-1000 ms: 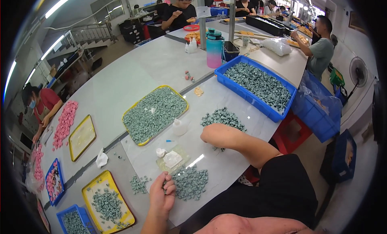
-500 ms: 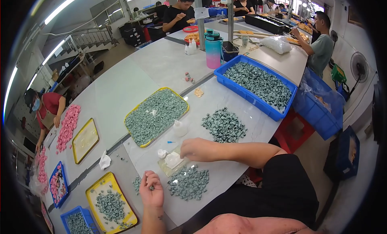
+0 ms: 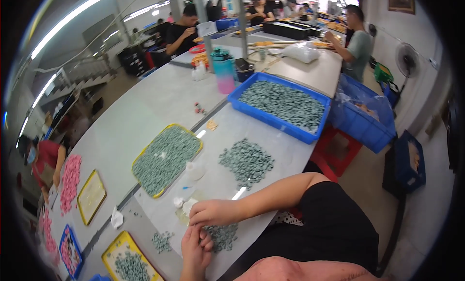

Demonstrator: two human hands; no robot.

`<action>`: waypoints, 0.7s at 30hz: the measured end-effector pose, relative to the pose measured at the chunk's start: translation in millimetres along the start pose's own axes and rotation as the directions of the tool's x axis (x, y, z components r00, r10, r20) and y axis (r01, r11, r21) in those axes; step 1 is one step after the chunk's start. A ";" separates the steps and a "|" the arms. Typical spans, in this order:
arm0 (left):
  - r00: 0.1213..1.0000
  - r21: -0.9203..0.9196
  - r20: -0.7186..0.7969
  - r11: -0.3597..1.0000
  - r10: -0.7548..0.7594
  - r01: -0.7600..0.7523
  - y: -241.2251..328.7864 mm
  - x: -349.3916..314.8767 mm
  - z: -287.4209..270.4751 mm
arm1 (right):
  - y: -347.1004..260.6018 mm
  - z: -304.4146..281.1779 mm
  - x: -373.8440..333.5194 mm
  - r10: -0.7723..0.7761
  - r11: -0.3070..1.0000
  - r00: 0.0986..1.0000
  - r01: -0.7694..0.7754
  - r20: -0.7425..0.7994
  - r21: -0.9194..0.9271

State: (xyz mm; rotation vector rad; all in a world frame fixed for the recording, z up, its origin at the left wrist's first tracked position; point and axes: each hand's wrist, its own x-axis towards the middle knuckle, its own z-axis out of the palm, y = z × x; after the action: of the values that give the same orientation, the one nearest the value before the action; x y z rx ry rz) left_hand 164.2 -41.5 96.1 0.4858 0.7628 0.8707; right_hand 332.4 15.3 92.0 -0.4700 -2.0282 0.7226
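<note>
My left hand (image 3: 196,247) and my right hand (image 3: 215,212) meet fingertip to fingertip over the near part of the table. Both are closed in a pinch; what sits between the fingers is hidden. Partly under them lies a pile of small grey-green pieces (image 3: 224,238). Just beyond my right hand is a white pad (image 3: 188,204) on a yellowish sheet, partly covered, with a crumpled white tissue (image 3: 178,202) beside it. A white squeeze bottle (image 3: 194,170) with a blue tip (image 3: 186,187) near it stands farther off. A smaller green cluster (image 3: 162,242) lies left of my hands.
A yellow-rimmed tray (image 3: 167,160) and a blue bin (image 3: 278,106) hold many green pieces, with a loose pile (image 3: 246,161) between. Another yellow tray (image 3: 130,261) sits near left. A tumbler (image 3: 224,73) stands at the back. A co-worker (image 3: 46,160) is by pink pieces at left.
My right hand has moved from the white pad toward my left hand, and their fingertips now meet. My left hand has turned inward. The whole view has shifted.
</note>
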 end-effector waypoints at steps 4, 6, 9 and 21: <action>0.998 0.064 -0.015 0.997 0.054 -0.053 -14.9 1.2 19.8 | -10.6 -22.3 -11.1 -0.031 1.000 0.998 0.031 0.057 0.000; 0.999 0.047 -0.014 0.998 0.052 -0.051 -16.8 6.3 23.1 | -11.2 -28.5 -13.9 0.009 1.000 1.000 -0.009 0.026 -0.009; 0.995 0.052 -0.069 0.997 0.068 -0.064 -17.4 9.8 27.5 | -8.2 -31.4 -15.1 -0.032 0.998 0.995 0.037 0.091 -0.055; 0.989 0.045 -0.008 0.988 0.151 -0.150 -5.2 -2.8 10.0 | -18.0 -18.6 -9.6 0.015 0.999 0.997 -0.017 0.078 0.029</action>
State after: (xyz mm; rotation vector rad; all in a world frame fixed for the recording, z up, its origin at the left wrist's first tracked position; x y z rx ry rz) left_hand 173.3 -47.5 100.2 0.5839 0.7645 0.9991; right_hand 352.4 1.9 105.5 -0.4474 -2.0856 0.7905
